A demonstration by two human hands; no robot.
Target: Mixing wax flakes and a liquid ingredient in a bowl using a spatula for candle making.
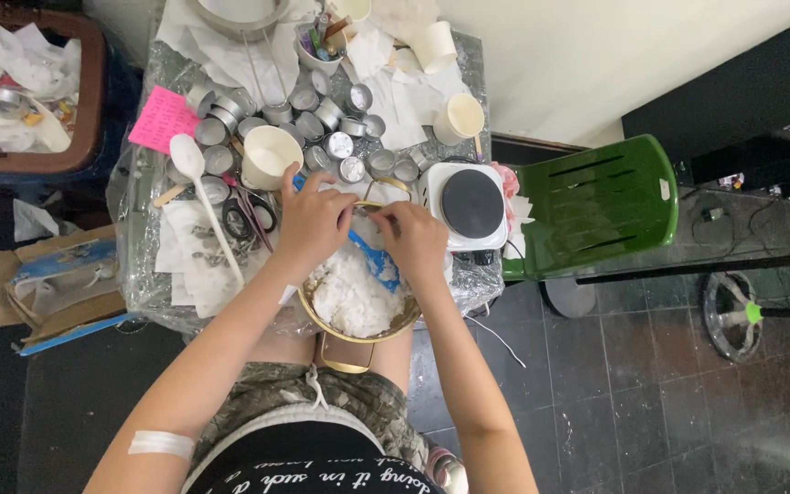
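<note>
A gold-rimmed pot full of white flaky lumps sits at the near edge of a small cluttered table. My left hand and my right hand are both over the pot's far side, fingers curled. They pinch something clear and thin between them, maybe a plastic bag; I cannot make it out. A blue scoop or spatula lies in the white lumps just under my right hand.
Several small metal tins, a cream cup, paper cups, a white spoon, scissors and a pink note crowd the table. A small electric hotplate sits right of the pot, a green chair beyond. A bin stands left.
</note>
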